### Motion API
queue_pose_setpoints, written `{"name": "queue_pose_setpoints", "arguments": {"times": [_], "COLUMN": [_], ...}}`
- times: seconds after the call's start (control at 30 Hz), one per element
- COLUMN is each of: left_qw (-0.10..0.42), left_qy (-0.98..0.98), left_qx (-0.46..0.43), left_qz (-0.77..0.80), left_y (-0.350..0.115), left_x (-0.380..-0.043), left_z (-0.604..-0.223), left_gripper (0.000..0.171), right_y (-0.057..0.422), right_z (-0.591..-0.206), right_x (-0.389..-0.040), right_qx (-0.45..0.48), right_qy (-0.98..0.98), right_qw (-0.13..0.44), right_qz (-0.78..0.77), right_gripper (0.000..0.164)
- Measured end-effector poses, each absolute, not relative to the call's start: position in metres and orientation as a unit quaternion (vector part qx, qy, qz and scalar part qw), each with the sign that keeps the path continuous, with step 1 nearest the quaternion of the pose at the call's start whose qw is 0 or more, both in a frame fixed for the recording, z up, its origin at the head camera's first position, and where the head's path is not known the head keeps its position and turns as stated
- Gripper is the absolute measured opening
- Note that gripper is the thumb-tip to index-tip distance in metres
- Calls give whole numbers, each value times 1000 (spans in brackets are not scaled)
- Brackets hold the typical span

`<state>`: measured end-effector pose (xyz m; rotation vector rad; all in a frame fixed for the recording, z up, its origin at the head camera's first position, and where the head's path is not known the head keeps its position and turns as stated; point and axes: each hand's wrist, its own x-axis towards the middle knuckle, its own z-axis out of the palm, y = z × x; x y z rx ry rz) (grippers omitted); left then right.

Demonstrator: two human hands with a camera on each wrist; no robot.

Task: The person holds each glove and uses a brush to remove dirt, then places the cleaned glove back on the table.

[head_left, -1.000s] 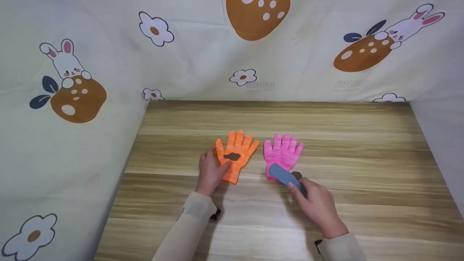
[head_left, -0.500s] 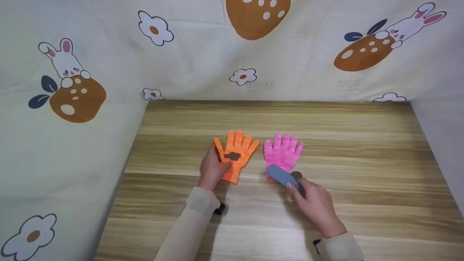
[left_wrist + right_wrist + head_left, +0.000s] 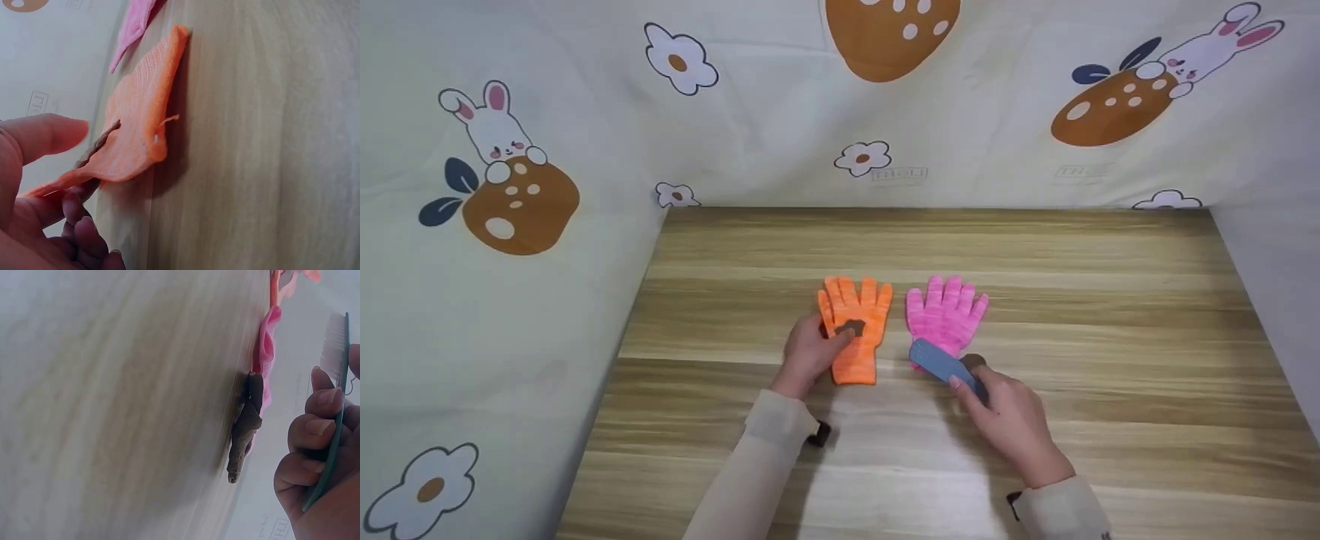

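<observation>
Head view: orange glove (image 3: pixel 864 349) left, pink glove (image 3: pixel 946 315) right
Left hand (image 3: pixel 810 354): holds orange glove
Right hand (image 3: pixel 1014 420): grips brush (image 3: pixel 939 361)

Two gloves (image 3: pixel 856 364) (image 3: pixel 946 319), one brush (image 3: pixel 939 361), two hands (image 3: pixel 808 351) (image 3: pixel 1014 416), one table (image 3: pixel 1110 315) and at least two brown pieces (image 3: pixel 858 327) (image 3: pixel 244 433) are being shown.

Table (image 3: pixel 930 247): wood-grain top, streaked tan and brown, pale glare (image 3: pixel 900 487) toward front. Back wall (image 3: pixel 765 142), left wall (image 3: pixel 510 337): cream cloth, printed rabbits (image 3: pixel 496 127), spotted brown fruits (image 3: pixel 540 214), dark leaves (image 3: pixel 461 174), outlined flowers (image 3: pixel 694 66). Right wall (image 3: pixel 1275 255): plain, pale grey.
</observation>
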<state>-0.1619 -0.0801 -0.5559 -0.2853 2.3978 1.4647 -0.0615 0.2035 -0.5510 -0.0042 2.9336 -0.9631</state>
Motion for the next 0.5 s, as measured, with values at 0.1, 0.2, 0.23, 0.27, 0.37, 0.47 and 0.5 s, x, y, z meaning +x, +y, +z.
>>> {"name": "queue_pose_setpoints", "arguments": {"times": [0.1,0.2,0.23,0.27,0.37,0.47,0.5], "left_qw": [129,113,110,109,115,132,140], "left_qy": [849,842,840,836,828,812,805], "left_qx": [-87,-89,-91,-95,-109,-124,-129], "left_qz": [505,519,524,530,539,555,563], "left_y": [-78,-73,-72,-69,-63,-57,-55], "left_x": [-161,-161,-161,-161,-161,-161,-161], "left_z": [-558,-558,-558,-559,-558,-558,-558], "left_gripper": [23,25,25,24,27,29,29], "right_y": [203,202,202,202,201,201,201], "right_z": [-551,-551,-552,-552,-553,-553,-553], "right_x": [-62,-63,-64,-64,-64,-64,-64], "right_qx": [1,-2,-4,-4,-3,1,2], "right_qy": [949,948,948,947,947,946,946], "right_qw": [32,28,27,26,27,36,39], "right_qz": [-313,-317,-319,-320,-322,-322,-322], "right_gripper": [39,38,38,39,37,35,35]}}
